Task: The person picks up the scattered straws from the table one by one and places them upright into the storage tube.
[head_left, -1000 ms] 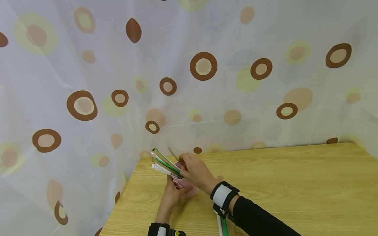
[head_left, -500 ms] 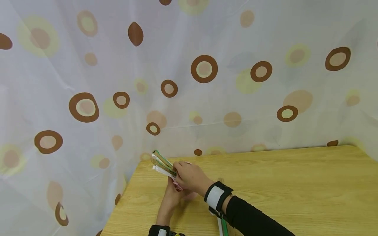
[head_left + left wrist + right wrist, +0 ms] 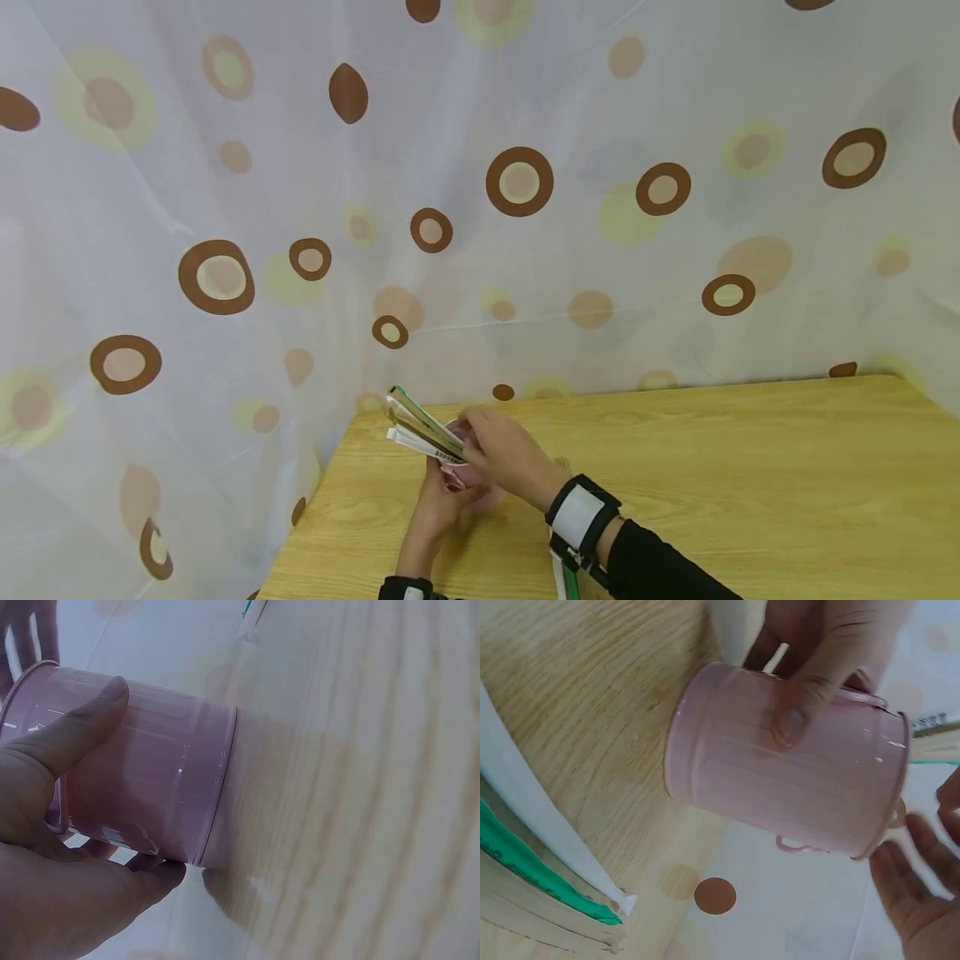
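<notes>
At the near edge of the wooden table (image 3: pixel 712 467), a few wrapped chopsticks (image 3: pixel 564 582) lie under the right forearm; the right wrist view shows their white-and-green paper sleeves beside bare wooden sticks (image 3: pixel 532 907). Just beyond, the left hand (image 3: pixel 442 500) grips a pink metal cup (image 3: pixel 468 477) that stands near the table's left rear corner; in the left wrist view the thumb (image 3: pixel 71 727) lies curled across the cup's ribbed wall (image 3: pixel 161 780), with the other fingers round its far side. The right hand (image 3: pixel 504 450) rests over the cup's mouth, fingers bent; whether it pinches anything cannot be told. A bundle of wrapped chopsticks (image 3: pixel 420 427) stands in the cup and fans out to the left. Compared with a second earlier, the single bare stick that rose above the right hand's fingers is no longer seen, and the hand sits lower on the rim. Behind the table hangs a white curtain (image 3: pixel 517 179) printed with brown and yellow circles.
</notes>
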`<state>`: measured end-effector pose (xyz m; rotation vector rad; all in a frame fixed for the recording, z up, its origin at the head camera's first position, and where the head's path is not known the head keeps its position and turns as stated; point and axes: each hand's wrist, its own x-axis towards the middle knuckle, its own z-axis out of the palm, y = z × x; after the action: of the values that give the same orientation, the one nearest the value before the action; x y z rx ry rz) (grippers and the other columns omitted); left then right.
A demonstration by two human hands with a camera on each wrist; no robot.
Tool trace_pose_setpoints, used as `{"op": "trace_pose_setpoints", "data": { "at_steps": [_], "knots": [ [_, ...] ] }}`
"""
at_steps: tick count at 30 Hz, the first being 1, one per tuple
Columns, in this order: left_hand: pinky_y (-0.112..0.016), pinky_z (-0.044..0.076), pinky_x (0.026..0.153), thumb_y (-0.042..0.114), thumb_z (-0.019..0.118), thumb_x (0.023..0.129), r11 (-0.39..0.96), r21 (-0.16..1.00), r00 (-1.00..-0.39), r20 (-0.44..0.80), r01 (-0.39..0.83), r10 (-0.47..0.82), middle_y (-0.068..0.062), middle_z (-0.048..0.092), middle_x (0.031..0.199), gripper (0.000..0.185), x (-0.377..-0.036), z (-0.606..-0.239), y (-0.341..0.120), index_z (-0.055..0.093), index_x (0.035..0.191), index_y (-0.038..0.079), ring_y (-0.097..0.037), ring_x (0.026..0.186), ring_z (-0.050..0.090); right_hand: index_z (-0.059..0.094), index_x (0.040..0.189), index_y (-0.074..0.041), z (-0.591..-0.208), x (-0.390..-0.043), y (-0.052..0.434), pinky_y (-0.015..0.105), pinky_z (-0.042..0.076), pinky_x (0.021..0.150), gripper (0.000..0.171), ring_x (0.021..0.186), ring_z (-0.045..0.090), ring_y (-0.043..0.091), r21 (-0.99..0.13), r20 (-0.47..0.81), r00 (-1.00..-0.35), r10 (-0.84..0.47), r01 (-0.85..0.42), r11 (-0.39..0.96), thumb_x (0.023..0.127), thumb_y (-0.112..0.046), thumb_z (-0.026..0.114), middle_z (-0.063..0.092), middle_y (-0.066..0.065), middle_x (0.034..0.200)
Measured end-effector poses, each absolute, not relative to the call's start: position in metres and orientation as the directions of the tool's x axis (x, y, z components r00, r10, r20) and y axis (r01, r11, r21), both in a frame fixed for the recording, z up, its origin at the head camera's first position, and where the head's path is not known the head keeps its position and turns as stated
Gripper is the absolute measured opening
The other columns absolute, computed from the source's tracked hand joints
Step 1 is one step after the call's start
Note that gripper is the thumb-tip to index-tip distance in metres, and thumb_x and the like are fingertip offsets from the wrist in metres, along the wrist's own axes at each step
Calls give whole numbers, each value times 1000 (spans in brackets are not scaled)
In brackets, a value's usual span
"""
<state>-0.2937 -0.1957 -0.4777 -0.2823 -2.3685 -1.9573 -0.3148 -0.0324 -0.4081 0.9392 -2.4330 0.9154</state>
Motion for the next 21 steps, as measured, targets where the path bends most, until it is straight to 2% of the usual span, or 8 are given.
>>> {"op": "trace_pose_setpoints", "data": {
  "at_steps": [6,12,15,21],
  "knots": [
    [-49,39,110,-2,83,79,228,955,-981,180,190,68,-26,40,150,100,-294,-479,-191,17,154,2,-39,136,43,60,115,0,-408,-299,-4,40,54,76,28,93,63,27,-562,514,-827,-228,-526,638,89,-4,68,66,14,107],
    [-53,34,114,1,85,79,256,949,-983,178,183,41,-26,40,151,102,-296,-480,-191,17,154,2,-40,139,40,61,114,3,-417,-285,22,37,51,65,28,78,60,23,-639,319,-941,-116,-303,707,89,-6,67,64,14,99],
    [-51,38,110,0,85,79,262,947,-983,178,183,43,-26,42,149,100,-295,-480,-192,18,154,0,-39,136,43,60,114,6,-427,-279,34,36,49,60,30,71,56,22,-644,216,-972,-91,-212,735,89,-8,70,62,15,95],
    [-45,40,108,1,85,80,263,948,-984,172,180,53,-26,40,150,101,-295,-478,-192,16,154,1,-36,135,43,56,104,13,-442,-269,54,39,49,58,34,71,55,26,-614,34,-996,-83,-86,785,89,-11,74,57,19,87]
  ]
}}
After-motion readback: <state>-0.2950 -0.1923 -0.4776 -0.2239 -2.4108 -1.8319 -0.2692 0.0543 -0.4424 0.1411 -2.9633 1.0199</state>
